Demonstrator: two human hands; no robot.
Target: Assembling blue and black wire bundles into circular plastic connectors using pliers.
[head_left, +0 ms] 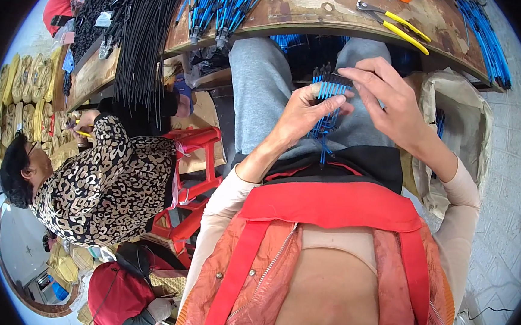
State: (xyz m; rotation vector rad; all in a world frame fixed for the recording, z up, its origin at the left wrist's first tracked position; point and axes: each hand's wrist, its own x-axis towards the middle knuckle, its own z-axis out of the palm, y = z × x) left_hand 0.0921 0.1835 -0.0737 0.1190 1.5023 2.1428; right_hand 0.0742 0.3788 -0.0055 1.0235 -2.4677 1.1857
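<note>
Above my lap, my left hand [310, 108] is closed around a bundle of thin blue-and-black cable-like pieces [324, 126]. The thumb lies across the front of the bundle, and the blue lengths line up side by side with black ends on top. Close beside it, my right hand [392, 99] has its fingertips drawn together at the bundle's upper right end. Whatever those fingertips pinch is too small to make out.
Cutting pliers with yellow handles [405, 32] lie on the worn wooden table [307, 12]. Blue cables [220, 6] and long black cables [148, 40] hang over its edge. A lined box [456, 128] stands at my right. A co-worker in a patterned top [108, 182] sits at left by a red stool [197, 158].
</note>
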